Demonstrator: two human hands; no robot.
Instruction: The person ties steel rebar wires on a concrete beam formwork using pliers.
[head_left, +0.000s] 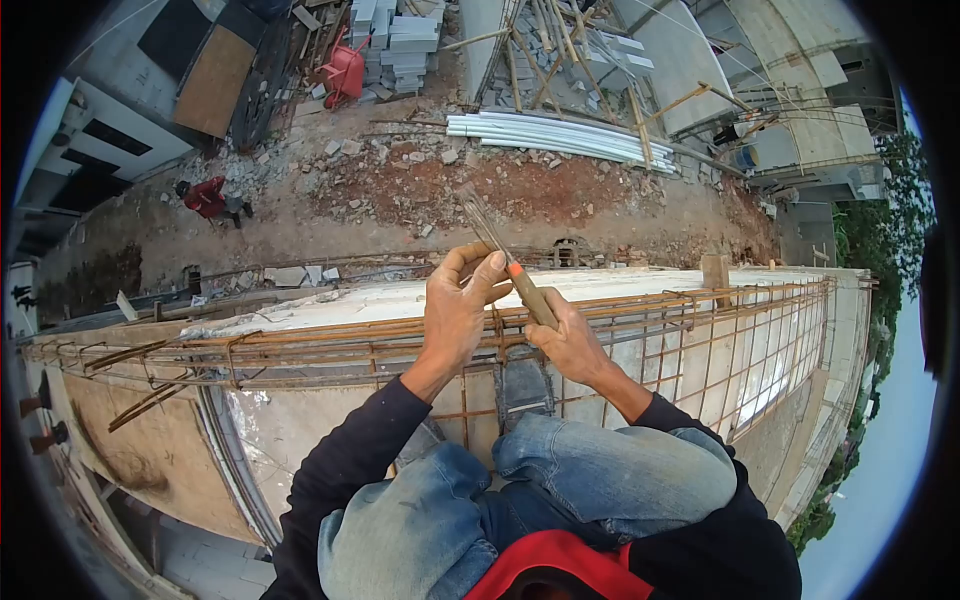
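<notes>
My right hand point(568, 345) is closed around the brown handle point(538, 302) of a hand tool with an orange band near its upper end. My left hand point(462, 300) is closed, its thumb and fingers pinching a bundle of thin wires point(482, 222) just above that band. The bundle points up and away from me; whether it is joined to the tool cannot be made out. Both hands are over a rusty rebar cage point(420, 345), held together in front of my bent knees point(610, 460).
A rebar grid point(735, 345) runs along the wall top to the right. Far below lie rubble ground point(390, 190), white pipes point(560, 138), stacked blocks point(412, 45) and a red wheelbarrow point(345, 70). A person in red point(208, 198) is down there. The wall edge drops off ahead.
</notes>
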